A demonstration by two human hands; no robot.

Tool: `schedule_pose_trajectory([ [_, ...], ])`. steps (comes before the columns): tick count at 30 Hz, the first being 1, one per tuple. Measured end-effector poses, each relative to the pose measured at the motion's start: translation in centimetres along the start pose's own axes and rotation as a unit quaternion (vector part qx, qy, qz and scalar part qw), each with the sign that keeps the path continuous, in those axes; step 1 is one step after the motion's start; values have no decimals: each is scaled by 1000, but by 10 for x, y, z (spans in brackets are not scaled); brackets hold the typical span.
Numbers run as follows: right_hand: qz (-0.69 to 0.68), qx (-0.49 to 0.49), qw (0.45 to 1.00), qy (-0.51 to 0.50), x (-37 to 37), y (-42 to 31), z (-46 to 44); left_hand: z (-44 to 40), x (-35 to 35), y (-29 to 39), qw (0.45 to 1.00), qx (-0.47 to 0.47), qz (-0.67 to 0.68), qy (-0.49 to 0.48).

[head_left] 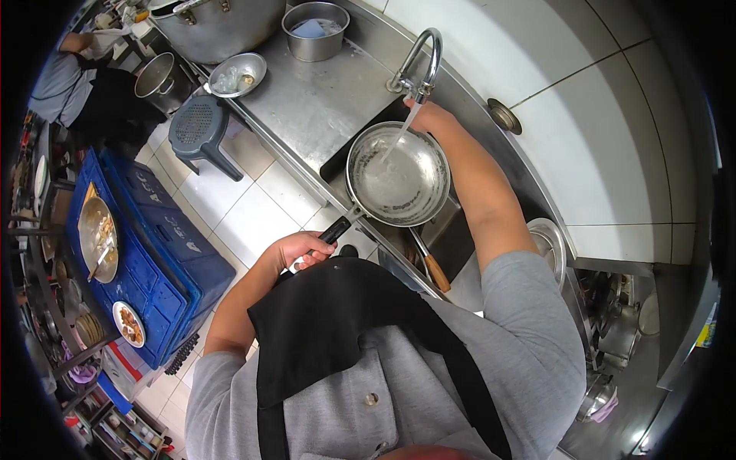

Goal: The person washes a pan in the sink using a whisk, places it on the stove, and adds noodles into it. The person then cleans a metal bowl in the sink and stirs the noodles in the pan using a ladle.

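Observation:
My left hand (307, 251) is wrapped around the black handle of a metal frying pan (399, 180), which is tilted over the sink. Water runs from the curved tap (435, 57) into the pan, and dark marks ring its inner wall. At the base of the tap, my right hand (429, 119) has its fingers closed at the tap's handle; the fingertips are partly hidden. Beneath the frying pan another pan shows only its wooden handle (437, 274), which points toward me.
A large pot (218, 31), a round tin (314, 47) and a metal bowl (238, 75) stand on the steel counter (307, 107). On the floor are a grey stool (199, 126) and blue crates (184, 230) bearing food dishes. Another person (84, 84) stands far left.

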State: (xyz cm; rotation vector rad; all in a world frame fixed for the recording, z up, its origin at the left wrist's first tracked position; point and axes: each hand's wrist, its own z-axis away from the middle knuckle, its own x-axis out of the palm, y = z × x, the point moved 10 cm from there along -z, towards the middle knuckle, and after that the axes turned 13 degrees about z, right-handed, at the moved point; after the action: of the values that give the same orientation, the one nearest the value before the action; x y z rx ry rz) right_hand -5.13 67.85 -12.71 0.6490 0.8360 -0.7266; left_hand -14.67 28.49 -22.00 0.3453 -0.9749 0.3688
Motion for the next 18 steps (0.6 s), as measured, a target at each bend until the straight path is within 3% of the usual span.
schedule_pose_trajectory([
  [18,-3,-15,1000,-9,1,-2,-8,4,3,4,1000,-11,-7,4],
])
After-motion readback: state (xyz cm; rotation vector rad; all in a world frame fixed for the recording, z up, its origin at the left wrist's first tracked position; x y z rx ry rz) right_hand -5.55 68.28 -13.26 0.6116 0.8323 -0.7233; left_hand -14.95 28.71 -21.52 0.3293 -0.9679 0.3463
